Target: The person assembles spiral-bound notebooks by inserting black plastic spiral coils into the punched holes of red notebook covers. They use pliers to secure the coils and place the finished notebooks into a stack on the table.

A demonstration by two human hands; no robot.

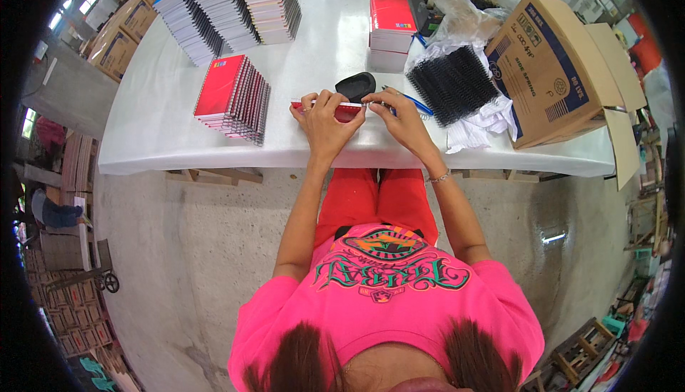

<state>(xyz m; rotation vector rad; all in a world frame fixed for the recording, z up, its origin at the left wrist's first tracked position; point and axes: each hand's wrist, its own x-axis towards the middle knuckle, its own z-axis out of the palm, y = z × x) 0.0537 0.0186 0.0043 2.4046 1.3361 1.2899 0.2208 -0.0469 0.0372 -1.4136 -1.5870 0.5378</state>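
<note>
Near the table's front edge, my left hand (325, 126) grips a small red notebook (345, 114), thumb and fingers wrapped over its upright edge. My right hand (401, 119) pinches at the notebook's right end; what its fingertips hold there is too small to make out. Just beyond the notebook lies a black, rounded, dish-like object (355, 86). A thin blue tool or pen (417, 104) rests beside my right hand. Farther right, a heap of black spiral binding coils (451, 85) sits on crumpled white wrapping (485, 126).
Red spiral-bound notebooks (227, 92) are stacked on the left. Taller notebook stacks (221, 13) stand behind them. Red booklets (392, 15) are piled at the back centre, beside a black tape dispenser (424, 12). An open cardboard box (549, 71) occupies the white table's (153, 131) right end.
</note>
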